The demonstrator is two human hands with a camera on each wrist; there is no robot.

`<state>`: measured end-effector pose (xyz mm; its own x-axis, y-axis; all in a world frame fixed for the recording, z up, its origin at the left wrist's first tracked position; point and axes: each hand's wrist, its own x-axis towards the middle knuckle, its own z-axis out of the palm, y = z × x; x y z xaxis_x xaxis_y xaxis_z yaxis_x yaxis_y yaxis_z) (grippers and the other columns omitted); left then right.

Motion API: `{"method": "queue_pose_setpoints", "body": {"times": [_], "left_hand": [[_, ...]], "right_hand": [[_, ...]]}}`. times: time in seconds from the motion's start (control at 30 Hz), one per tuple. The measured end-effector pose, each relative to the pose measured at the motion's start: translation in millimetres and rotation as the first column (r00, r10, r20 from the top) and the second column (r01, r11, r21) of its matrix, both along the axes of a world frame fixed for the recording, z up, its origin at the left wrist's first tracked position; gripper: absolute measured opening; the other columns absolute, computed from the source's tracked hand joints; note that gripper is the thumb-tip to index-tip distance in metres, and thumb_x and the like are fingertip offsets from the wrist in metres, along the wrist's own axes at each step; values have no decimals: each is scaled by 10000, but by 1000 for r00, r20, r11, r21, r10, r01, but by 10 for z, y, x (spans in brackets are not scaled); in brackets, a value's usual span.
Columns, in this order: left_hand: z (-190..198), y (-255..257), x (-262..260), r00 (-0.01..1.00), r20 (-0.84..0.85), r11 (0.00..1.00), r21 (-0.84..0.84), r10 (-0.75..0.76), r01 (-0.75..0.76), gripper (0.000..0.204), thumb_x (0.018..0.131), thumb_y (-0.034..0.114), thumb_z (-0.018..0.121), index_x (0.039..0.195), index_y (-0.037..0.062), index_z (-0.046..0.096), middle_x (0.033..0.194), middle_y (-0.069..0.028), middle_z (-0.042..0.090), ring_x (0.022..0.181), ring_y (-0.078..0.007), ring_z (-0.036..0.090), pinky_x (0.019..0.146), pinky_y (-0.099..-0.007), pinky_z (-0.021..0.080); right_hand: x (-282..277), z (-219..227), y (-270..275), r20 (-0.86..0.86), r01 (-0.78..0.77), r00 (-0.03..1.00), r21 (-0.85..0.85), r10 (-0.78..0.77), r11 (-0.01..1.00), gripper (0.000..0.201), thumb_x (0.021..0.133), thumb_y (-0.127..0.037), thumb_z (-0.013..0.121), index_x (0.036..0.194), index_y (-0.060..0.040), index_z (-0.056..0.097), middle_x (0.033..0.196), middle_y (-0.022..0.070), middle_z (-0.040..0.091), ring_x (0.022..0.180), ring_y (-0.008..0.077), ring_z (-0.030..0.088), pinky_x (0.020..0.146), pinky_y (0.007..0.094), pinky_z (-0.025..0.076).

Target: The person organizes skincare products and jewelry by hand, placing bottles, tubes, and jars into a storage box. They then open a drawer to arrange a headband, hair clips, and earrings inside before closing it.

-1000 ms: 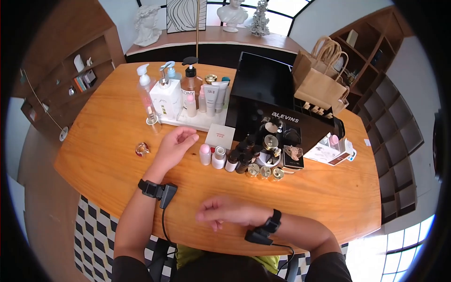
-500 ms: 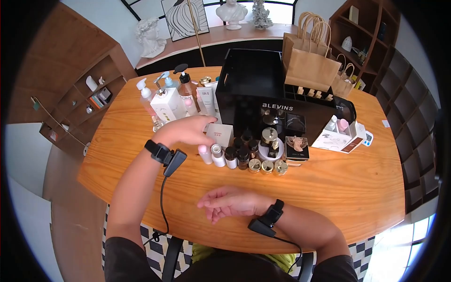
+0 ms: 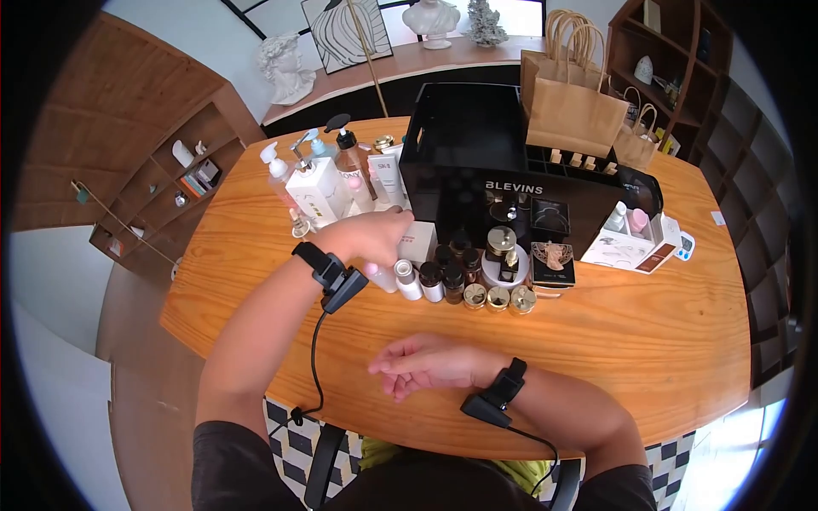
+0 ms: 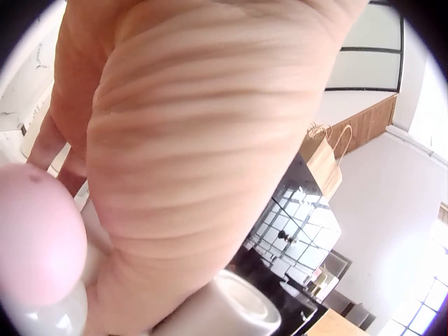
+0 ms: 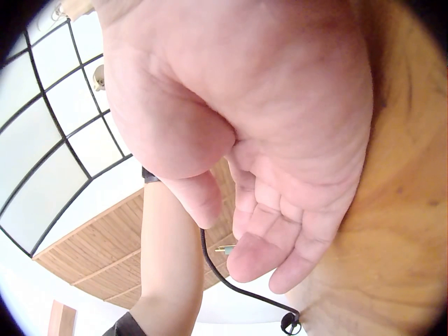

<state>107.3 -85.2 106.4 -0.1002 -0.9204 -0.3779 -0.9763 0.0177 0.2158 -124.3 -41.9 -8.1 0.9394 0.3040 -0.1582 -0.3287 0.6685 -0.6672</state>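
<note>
My left hand (image 3: 368, 236) reaches over the left part of a small white box (image 3: 419, 243), its fingertips at the back edge and its thumb side toward the front. The hand hides much of the box, so I cannot tell whether it grips it. Right below the hand stand a pink-capped bottle (image 3: 381, 277) and a white bottle (image 3: 407, 279). In the left wrist view, the pink cap (image 4: 38, 234) is beside the fingers and the white bottle (image 4: 241, 304) sits under the palm. My right hand (image 3: 430, 362) hovers near the table's front with loosely bent fingers, holding nothing.
Dark bottles (image 3: 432, 283) and gold-lidded jars (image 3: 498, 298) line up rightward. Behind them is a black case (image 3: 503, 204), with paper bags (image 3: 575, 115) above. Pump bottles (image 3: 319, 192) stand at the back left. A white carton (image 3: 626, 247) is at the right.
My left hand has moved forward and right, from the table beside the bottles to over the white box. The right hand stays nearly in place. The head view has shifted.
</note>
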Motion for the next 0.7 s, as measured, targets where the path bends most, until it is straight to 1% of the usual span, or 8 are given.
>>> {"method": "queue_pose_setpoints", "body": {"times": [0.07,0.17,0.33,0.47,0.6,0.7], "left_hand": [[-73,5,1,997,64,991,-121,-40,47,549,767,151,819,1223,-58,597,1157,-260,680,1105,-421,685,933,-451,548],[-46,27,-18,995,95,990,-131,-35,47,491,774,109,794,1193,-55,599,1144,-262,676,1099,-440,677,925,-464,548],[-49,28,9,997,64,988,-145,-38,47,481,755,94,794,1173,-58,609,1131,-264,678,1097,-443,674,930,-461,550],[47,47,-3,996,70,983,-172,-56,68,472,733,80,795,1148,-56,617,1102,-262,686,1085,-445,674,924,-466,549],[111,77,-39,994,90,982,-169,-65,79,468,731,85,795,1142,-51,616,1089,-258,692,1081,-441,675,916,-466,550],[132,112,-73,996,71,981,-185,-50,62,463,732,108,802,1131,-40,619,1082,-256,695,1073,-437,678,910,-466,551]], "right_hand": [[-5,27,-6,4,-3,1000,-11,3,1000,327,1081,-277,667,1305,-38,657,1053,57,718,1002,153,707,920,330,576],[-6,31,-7,6,-8,1000,-26,9,1000,330,1083,-279,664,1309,-39,653,1056,56,717,1003,157,707,926,335,574],[5,-5,-4,5,-13,1000,-28,13,1000,335,1084,-280,661,1317,-40,648,1061,57,716,1004,157,707,932,336,571],[-9,-6,-9,28,-7,1000,-13,8,1000,332,1085,-275,660,1317,-38,647,1061,56,716,1004,157,706,931,335,571],[0,-14,-3,33,-15,999,-3,15,1000,328,1087,-269,659,1317,-37,646,1057,53,716,999,156,706,928,333,572],[0,-5,0,31,-12,999,-4,12,1000,329,1089,-269,655,1315,-30,643,1053,59,716,995,157,707,925,334,573]]}}
